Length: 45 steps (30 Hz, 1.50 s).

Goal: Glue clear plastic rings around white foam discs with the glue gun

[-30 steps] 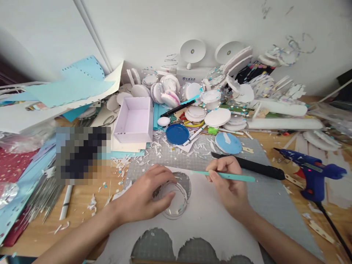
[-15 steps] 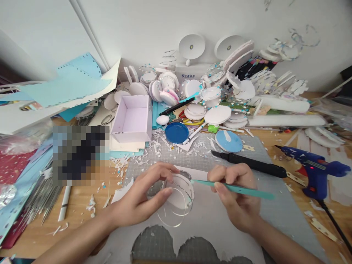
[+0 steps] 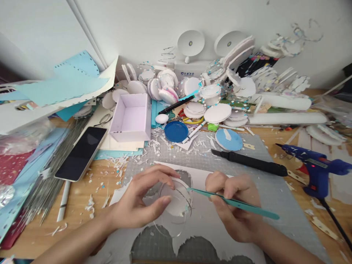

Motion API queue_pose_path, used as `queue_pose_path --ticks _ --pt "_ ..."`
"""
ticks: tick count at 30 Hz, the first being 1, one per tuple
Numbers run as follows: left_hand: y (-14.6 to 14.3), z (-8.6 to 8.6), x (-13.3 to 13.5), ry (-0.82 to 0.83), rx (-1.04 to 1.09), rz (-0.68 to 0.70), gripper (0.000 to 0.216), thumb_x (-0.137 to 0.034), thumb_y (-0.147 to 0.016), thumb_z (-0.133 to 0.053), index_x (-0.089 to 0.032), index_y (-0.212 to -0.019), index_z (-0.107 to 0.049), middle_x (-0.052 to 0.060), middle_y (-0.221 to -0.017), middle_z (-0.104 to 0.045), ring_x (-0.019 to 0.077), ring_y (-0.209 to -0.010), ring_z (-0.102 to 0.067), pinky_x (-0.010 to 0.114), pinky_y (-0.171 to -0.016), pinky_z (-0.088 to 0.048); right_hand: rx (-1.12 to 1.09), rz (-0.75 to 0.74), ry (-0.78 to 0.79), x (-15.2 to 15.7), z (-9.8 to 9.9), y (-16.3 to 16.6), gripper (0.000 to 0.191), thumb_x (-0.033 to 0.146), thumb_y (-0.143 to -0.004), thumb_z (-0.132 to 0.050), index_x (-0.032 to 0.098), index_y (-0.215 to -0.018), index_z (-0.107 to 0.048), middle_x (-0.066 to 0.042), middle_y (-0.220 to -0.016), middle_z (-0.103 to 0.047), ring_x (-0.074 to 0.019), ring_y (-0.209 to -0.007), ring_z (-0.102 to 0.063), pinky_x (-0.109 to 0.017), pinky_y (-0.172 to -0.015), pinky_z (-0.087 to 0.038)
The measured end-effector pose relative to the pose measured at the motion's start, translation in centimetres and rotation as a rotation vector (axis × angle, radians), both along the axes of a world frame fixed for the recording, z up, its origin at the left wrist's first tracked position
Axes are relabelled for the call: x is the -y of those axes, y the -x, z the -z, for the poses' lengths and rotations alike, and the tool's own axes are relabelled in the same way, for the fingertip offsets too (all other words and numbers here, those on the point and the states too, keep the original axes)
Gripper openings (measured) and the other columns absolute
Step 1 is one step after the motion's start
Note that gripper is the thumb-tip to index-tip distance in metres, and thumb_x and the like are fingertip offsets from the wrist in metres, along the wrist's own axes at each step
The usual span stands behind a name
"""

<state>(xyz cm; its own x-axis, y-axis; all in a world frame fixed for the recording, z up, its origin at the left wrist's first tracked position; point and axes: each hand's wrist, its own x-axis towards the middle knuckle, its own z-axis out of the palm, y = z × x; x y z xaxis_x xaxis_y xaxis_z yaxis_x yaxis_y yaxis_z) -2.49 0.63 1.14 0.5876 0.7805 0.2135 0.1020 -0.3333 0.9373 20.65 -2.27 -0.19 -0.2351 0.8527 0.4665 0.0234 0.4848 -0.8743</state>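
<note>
A white foam disc (image 3: 176, 206) is held at its left edge by my left hand (image 3: 143, 198), its thumb and fingers curved round it. Fine twisted wire runs along the disc's right side, and a thin clear loop (image 3: 179, 234) hangs below. Teal tweezers (image 3: 254, 209) lie between the thumb and fingers of my right hand (image 3: 236, 198). Their tips touch or nearly touch the disc's upper right edge; I cannot tell which. Under both hands is a white foam sheet (image 3: 211, 229) with rounded cut-outs.
Behind the hands, a black utility knife (image 3: 255, 164) rests on the grey cutting mat (image 3: 277, 205). A blue glue gun (image 3: 316, 165) stands at right. At left are a phone (image 3: 82, 154) and a white box (image 3: 129, 135). Foam discs (image 3: 217, 113) crowd the back; scraps are scattered about.
The right hand has shifted slightly left and down, and the tweezers slope more steeply, their tips closer to the disc. The disc and loop have turned a little in the left hand.
</note>
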Motion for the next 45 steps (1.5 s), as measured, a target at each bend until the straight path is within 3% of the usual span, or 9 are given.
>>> queue_pose_path --ticks 23,27,33,45 --pt "0.0 -0.4 0.0 -0.039 -0.009 -0.027 0.018 -0.016 -0.081 -0.059 -0.018 -0.097 -0.068 0.011 -0.11 -0.067 0.0233 -0.099 -0.063 0.034 -0.086 -0.05 0.087 0.004 -0.104 -0.3 -0.2 0.3 0.022 0.008 -0.083 -0.047 0.025 -0.081 -0.034 0.003 -0.062 -0.049 -0.0145 -0.057 -0.048 -0.03 -0.053 -0.038" --pt "-0.1 -0.4 -0.1 -0.051 -0.007 -0.031 0.016 -0.017 -0.082 -0.059 -0.017 -0.095 -0.068 0.011 -0.108 -0.067 0.0235 -0.098 -0.064 0.034 -0.086 -0.05 0.047 0.049 -0.018 -0.3 0.0 0.1 0.016 0.012 -0.088 -0.045 0.025 -0.087 -0.038 0.002 -0.063 -0.047 -0.0152 -0.057 -0.045 -0.031 -0.052 -0.038" --pt "0.0 -0.5 0.0 -0.035 0.001 -0.024 0.019 -0.014 -0.08 -0.059 -0.017 -0.096 -0.068 0.01 -0.109 -0.067 0.0226 -0.1 -0.063 0.032 -0.087 -0.05 -0.039 0.033 0.234 -0.6 0.4 0.2 0.011 0.02 -0.091 -0.048 0.024 -0.086 -0.039 0.003 -0.067 -0.047 -0.0128 -0.059 -0.045 -0.025 -0.051 -0.038" --pt "0.0 -0.5 -0.1 -0.031 0.006 -0.013 0.019 -0.013 -0.08 -0.06 -0.016 -0.096 -0.069 0.011 -0.109 -0.067 0.0222 -0.1 -0.063 0.032 -0.088 -0.049 -0.202 -0.079 0.449 -0.9 0.8 0.2 0.015 0.027 -0.091 -0.053 0.024 -0.084 -0.04 0.005 -0.068 -0.047 -0.0099 -0.057 -0.044 -0.023 -0.052 -0.037"
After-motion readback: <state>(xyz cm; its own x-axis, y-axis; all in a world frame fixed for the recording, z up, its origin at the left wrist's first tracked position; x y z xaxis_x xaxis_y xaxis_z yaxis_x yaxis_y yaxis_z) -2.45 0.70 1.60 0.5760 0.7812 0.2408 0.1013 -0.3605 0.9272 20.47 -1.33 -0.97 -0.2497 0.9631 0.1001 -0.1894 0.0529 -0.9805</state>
